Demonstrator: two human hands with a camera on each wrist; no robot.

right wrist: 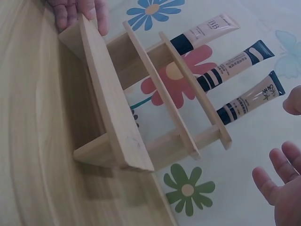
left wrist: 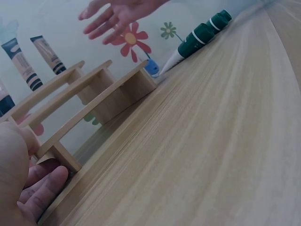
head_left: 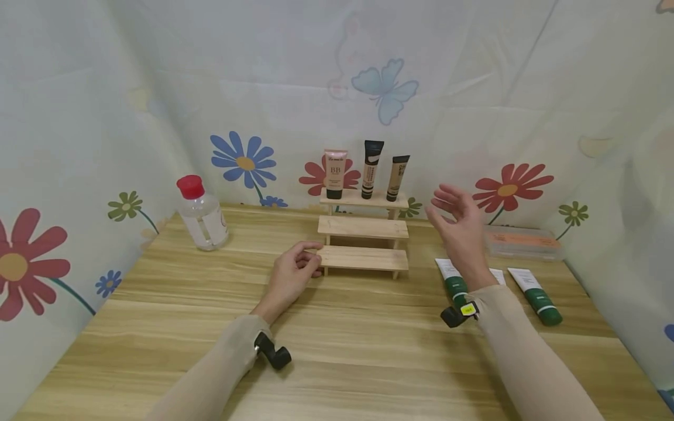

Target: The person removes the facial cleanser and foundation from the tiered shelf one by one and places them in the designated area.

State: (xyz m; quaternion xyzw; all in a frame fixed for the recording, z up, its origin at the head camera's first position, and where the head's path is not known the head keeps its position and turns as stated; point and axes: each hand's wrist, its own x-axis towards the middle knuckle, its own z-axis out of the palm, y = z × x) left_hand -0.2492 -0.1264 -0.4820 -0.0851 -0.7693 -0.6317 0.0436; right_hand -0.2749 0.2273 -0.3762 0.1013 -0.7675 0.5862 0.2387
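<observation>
- Fingers of the left hand [head_left: 291, 270] are curled at the near left corner of the wooden stand [head_left: 363, 227], gripping the end of its lowest step; the left wrist view shows fingertips beside the leg.
- Fingers of the right hand [head_left: 461, 234] are loosely spread and hold nothing; this hand is raised to the right of the stand, apart from it.
- The stand has three steps and rests on the tabletop [head_left: 347, 356] near its back edge, before a flower-printed cloth [head_left: 295, 76].
- On the top step three tubes stand upright on their caps, well spaced: a pink BB tube [head_left: 336, 172] at the left, a black-topped tube [head_left: 371, 169] in the middle and a smaller beige tube [head_left: 398, 178] at the right.
- Right of the stand lie green-and-white tubes [head_left: 534, 295]; the right forearm partly covers some of them.
- A clear case [head_left: 523, 242] with an orange label lies behind these.
- Well to the left of the stand is a clear bottle [head_left: 205, 225] with a red cap [head_left: 191, 187].
</observation>
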